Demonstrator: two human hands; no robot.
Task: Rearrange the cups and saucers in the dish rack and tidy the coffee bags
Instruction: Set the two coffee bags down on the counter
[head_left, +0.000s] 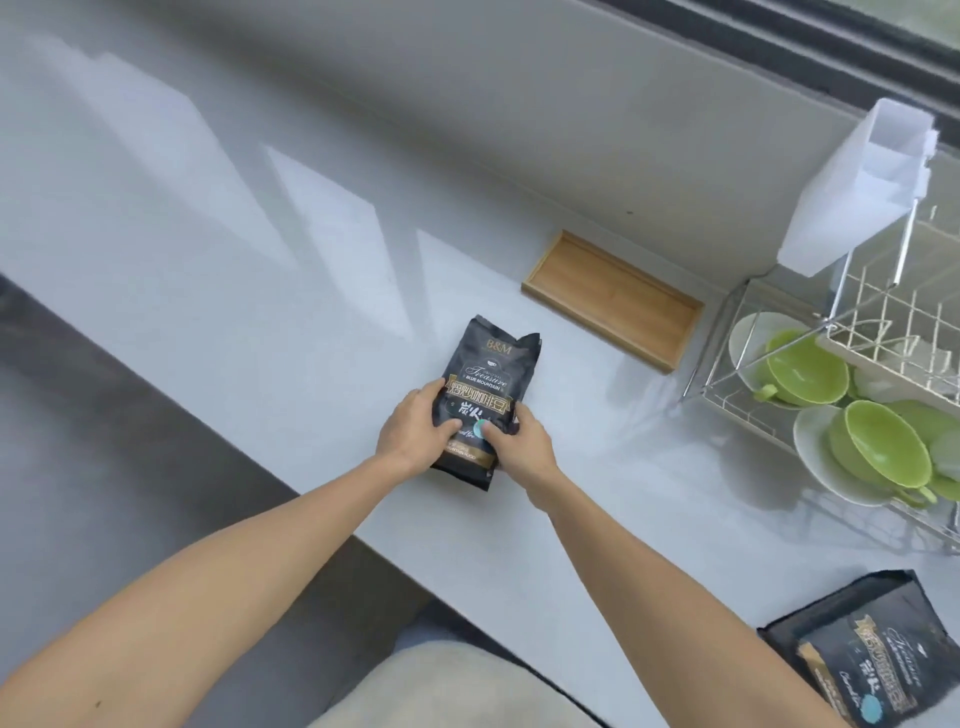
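**Coffee bag held in both hands on pale desk**

Coffee bag (487, 400), black with gold lettering, stands near the front edge of the desk (218, 260), gripped from both sides at its lower half. The glossy grey-white desk fills most of the view and carries window reflections across its left part.

At the right edge stands the wire dish rack (779, 415), two-tiered, its lower level holding white saucers (815, 452) propped on edge with green cups (802, 366) tipped on their sides among them; one more green cup (883, 447) lies nearer the camera against a saucer. A white plastic holder (857, 192) hangs on the rack's upper far corner.

Between the rack and the held bag, against the back wall, lies a shallow wooden tray (613, 299), well apart from the bag.

A second coffee bag (862, 654) of the same design lies flat at the lower right corner of the desk, partly cut off by the frame.

The left hand (413, 434) wraps the bag's left edge, fingers curled across its front. The right hand (519, 441) clasps the right edge, thumb pressed on the front beside a small teal sticker (479, 429). Each grip is closed round the bag. Both bare forearms reach in from the bottom of the view.
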